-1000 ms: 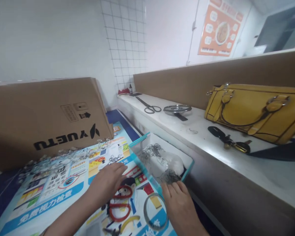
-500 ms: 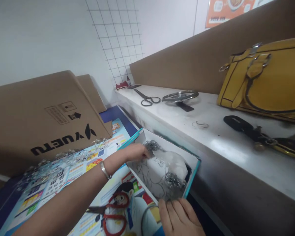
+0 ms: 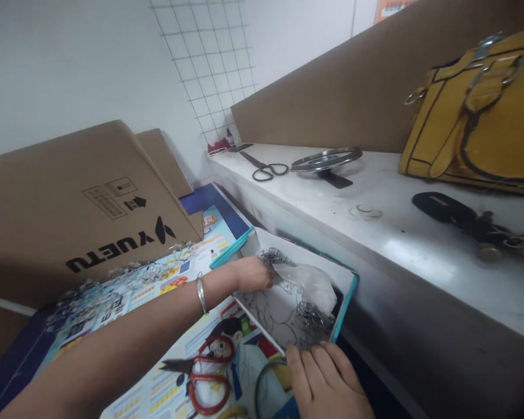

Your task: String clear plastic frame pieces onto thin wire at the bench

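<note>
A shallow teal-edged box [image 3: 349, 291] with a white inside holds bunches of thin silver wire pieces [image 3: 312, 314] and a clear plastic bag [image 3: 317, 285]. From the left, my left hand [image 3: 254, 273], with a silver bracelet [image 3: 201, 294] on its wrist, reaches into the box. Its fingers are closed at the bag's left end; their tips are partly hidden. Over the box's near edge curl the fingers of my right hand [image 3: 325, 378], gripping it; the thumb is out of sight. Red-handled scissors [image 3: 207, 372] lie below my left forearm on the printed tabletop.
Clear beaded strands [image 3: 126, 279] lie by a large cardboard box [image 3: 91, 203] at left. On the white ledge [image 3: 297, 198] are black scissors [image 3: 264, 166], a round mirror [image 3: 327, 160], a yellow handbag [image 3: 484, 116] and black keys or straps [image 3: 458, 215]. A wire grid [image 3: 209, 58] stands behind.
My left hand has shifted slightly right inside the box, nearer the plastic bag. My right hand stays on the box edge. The view has tilted a little.
</note>
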Action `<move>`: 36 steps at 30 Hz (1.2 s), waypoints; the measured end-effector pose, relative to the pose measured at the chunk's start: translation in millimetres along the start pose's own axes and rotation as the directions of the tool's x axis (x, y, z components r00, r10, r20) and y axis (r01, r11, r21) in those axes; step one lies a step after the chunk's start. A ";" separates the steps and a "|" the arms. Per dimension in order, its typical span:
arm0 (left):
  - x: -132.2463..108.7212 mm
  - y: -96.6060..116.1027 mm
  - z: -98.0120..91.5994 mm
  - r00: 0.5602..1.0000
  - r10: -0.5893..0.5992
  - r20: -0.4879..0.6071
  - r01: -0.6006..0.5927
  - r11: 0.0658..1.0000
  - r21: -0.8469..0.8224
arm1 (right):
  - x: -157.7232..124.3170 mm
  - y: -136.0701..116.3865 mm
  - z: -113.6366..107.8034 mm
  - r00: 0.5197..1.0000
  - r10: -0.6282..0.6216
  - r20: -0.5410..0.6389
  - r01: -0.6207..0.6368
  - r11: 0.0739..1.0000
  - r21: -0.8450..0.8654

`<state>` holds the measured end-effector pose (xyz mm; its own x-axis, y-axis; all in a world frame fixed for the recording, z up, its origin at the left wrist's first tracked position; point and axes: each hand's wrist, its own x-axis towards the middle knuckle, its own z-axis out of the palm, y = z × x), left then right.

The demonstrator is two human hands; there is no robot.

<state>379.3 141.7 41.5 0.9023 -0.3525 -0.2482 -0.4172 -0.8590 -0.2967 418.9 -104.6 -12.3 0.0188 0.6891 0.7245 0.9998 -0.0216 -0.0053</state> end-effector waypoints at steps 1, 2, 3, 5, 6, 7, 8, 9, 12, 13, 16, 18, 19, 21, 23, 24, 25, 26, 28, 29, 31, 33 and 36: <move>1.3 1.3 1.1 1.000 0.019 -0.001 -0.019 1.000 0.010 | 0.9 -0.1 -0.6 1.000 0.002 0.003 -0.002 1.000 0.003; 2.5 2.5 2.1 0.999 0.035 0.002 -0.035 0.999 0.013 | 1.8 -0.2 -1.3 1.000 0.005 0.006 -0.005 1.000 0.006; 3.6 3.6 2.9 0.999 0.047 0.006 -0.048 0.999 0.013 | 2.6 -0.3 -1.9 1.000 0.008 0.009 -0.008 1.000 0.009; 5.0 5.1 4.7 0.997 0.073 0.012 -0.074 0.997 0.017 | 3.9 -0.5 -3.0 1.000 0.016 0.010 -0.016 1.000 0.015; 5.5 5.6 5.7 0.996 0.084 0.013 -0.085 0.996 0.019 | 4.3 -0.6 -3.4 1.000 0.019 0.007 -0.019 1.000 0.016; 5.8 5.9 6.9 0.995 0.094 0.013 -0.095 0.995 0.021 | 4.7 -0.7 -3.6 1.000 0.019 0.004 -0.019 1.000 0.016; 5.9 6.2 8.1 0.994 0.104 0.014 -0.105 0.994 0.023 | 4.9 -0.8 -3.8 1.000 0.017 0.003 -0.017 1.000 0.016; 5.9 6.5 9.2 0.993 0.113 0.015 -0.114 0.993 0.025 | 5.1 -0.9 -3.9 1.000 0.016 0.004 -0.016 1.000 0.015; 6.1 8.0 11.7 0.990 0.140 0.019 -0.140 0.990 0.025 | 5.8 -1.3 -4.0 1.000 0.018 0.000 -0.018 1.000 0.011; 6.5 8.7 12.1 0.989 0.147 0.020 -0.147 0.989 0.022 | 6.1 -1.3 -4.2 1.000 0.018 -0.003 -0.018 1.000 0.009; 7.9 9.8 11.3 0.987 0.161 0.021 -0.161 0.987 0.004 | 7.6 -1.3 -5.7 1.000 0.022 -0.018 -0.022 1.000 0.005; 8.4 8.3 8.4 0.987 0.159 0.020 -0.159 0.987 -0.014 | 8.7 -1.2 -7.2 0.999 0.024 -0.023 -0.024 1.000 0.002; 8.1 6.8 6.1 0.986 0.164 0.021 -0.164 0.986 -0.014 | 9.3 -1.0 -7.8 0.999 0.024 -0.027 -0.024 1.000 0.000; 6.7 2.6 -0.6 0.992 0.125 0.004 -0.124 0.988 -0.089 | 10.1 -0.9 -8.0 0.999 0.023 -0.041 -0.024 1.000 -0.006; 4.2 -1.7 -8.8 0.999 -0.024 -0.029 0.014 0.954 -0.300 | 10.4 -0.8 -6.7 0.998 0.028 -0.065 -0.029 1.000 -0.011; 2.8 -3.5 -12.8 0.993 -0.116 -0.033 0.092 0.903 -0.420 | 10.4 -0.8 -5.7 0.997 0.031 -0.077 -0.032 0.999 -0.012; 1.3 -4.7 -16.2 0.980 -0.197 -0.028 0.154 0.844 -0.514 | 10.3 -0.8 -4.6 0.995 0.036 -0.088 -0.037 0.999 -0.012; -0.3 -5.5 -18.9 0.963 -0.267 -0.016 0.203 0.767 -0.609 | 10.1 -0.7 -3.5 0.995 0.039 -0.093 -0.040 0.999 -0.012; -4.2 -5.7 -21.9 0.935 -0.353 0.019 0.245 0.608 -0.755 | 9.4 -0.6 -1.6 0.994 0.047 -0.102 -0.049 0.999 -0.017; -6.5 -5.4 -22.3 0.918 -0.394 0.050 0.259 0.498 -0.827 | 8.9 -0.5 -0.7 0.993 0.047 -0.108 -0.050 0.999 -0.022; -11.6 -4.2 -21.7 0.880 -0.454 0.139 0.266 0.228 -0.937 | 7.8 -0.1 0.9 0.992 0.040 -0.119 -0.044 0.999 -0.031; -16.7 -2.6 -20.8 0.855 -0.467 0.225 0.253 -0.002 -0.967 | 6.8 0.2 2.7 0.990 0.030 -0.135 -0.035 0.999 -0.036; -22.6 0.0 -20.5 0.830 -0.466 0.305 0.228 -0.216 -0.949 | 5.7 0.4 5.6 0.987 0.027 -0.158 -0.033 0.999 -0.041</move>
<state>361.2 142.1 66.1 0.9105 0.2214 -0.3491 0.3987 -0.2471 0.8831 419.4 -96.6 -12.1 0.0433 0.5654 0.8237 0.9973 -0.0740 -0.0016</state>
